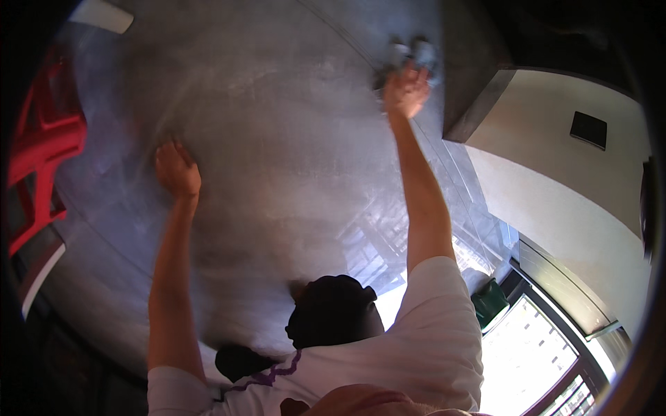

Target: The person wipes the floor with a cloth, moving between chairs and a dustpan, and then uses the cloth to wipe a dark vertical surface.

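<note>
Both my arms reach out over a grey, polished floor (270, 171). My left hand (178, 169) is on the left side of the view, fingers pointing away from me, with nothing seen in it. Farther out at the upper right is my right hand (407, 93), its fingers spread. Just past its fingertips lie blurred, light blue and dark objects (422, 54), perhaps a pair of shoes; whether the fingers touch them I cannot tell. A white short-sleeved top covers my shoulders, and dark rounded shapes show below it.
A red plastic chair (47, 145) stands at the far left. Above it is a white object (106, 15). On the right rises a pale wall (546, 114) with a small black plate (588, 130). A green container (490, 304) stands by a bright glazed door (530, 353).
</note>
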Available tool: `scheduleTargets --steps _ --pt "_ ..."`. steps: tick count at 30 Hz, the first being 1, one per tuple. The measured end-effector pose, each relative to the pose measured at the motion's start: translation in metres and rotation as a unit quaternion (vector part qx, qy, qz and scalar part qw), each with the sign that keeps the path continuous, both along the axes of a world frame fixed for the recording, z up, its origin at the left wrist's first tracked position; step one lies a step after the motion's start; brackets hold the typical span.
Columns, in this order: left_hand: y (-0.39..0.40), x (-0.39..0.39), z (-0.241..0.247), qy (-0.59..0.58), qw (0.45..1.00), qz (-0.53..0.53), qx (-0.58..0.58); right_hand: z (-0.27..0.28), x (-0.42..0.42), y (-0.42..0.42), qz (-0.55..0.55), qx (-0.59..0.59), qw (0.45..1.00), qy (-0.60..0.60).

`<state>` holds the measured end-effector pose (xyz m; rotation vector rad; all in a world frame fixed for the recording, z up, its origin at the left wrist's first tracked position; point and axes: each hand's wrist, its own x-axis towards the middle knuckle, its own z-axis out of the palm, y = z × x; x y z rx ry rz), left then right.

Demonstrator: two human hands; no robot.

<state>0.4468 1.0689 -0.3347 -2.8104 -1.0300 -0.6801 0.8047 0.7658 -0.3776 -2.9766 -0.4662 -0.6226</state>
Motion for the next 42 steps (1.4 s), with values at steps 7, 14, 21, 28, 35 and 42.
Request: scheduleTargets --steps 7,14,21,28,35,42 --pt "0.0 -0.002 0.0 0.071 0.993 0.041 -0.079 0.047 -0.068 0.14 0.246 0.039 0.957 0.15" --pt "0.005 -0.014 -0.018 0.11 0.99 0.03 -0.082 0.054 -0.068 0.144 0.268 0.078 0.941 0.19" --pt "-0.004 0.003 0.001 0.098 0.97 0.11 -0.195 0.071 -0.063 0.145 0.251 0.052 0.929 0.266" --pt "-0.001 -0.029 -0.033 0.116 0.987 0.076 -0.077 0.063 -0.064 0.14 0.267 0.064 0.919 0.284" --pt "0.012 -0.029 -0.022 0.157 0.982 0.059 -0.087 0.035 -0.018 0.063 0.248 -0.003 0.947 0.205" --pt "0.052 0.003 0.0 0.139 0.964 0.121 -0.193 0.049 0.142 -0.062 -0.292 -0.012 0.955 0.058"
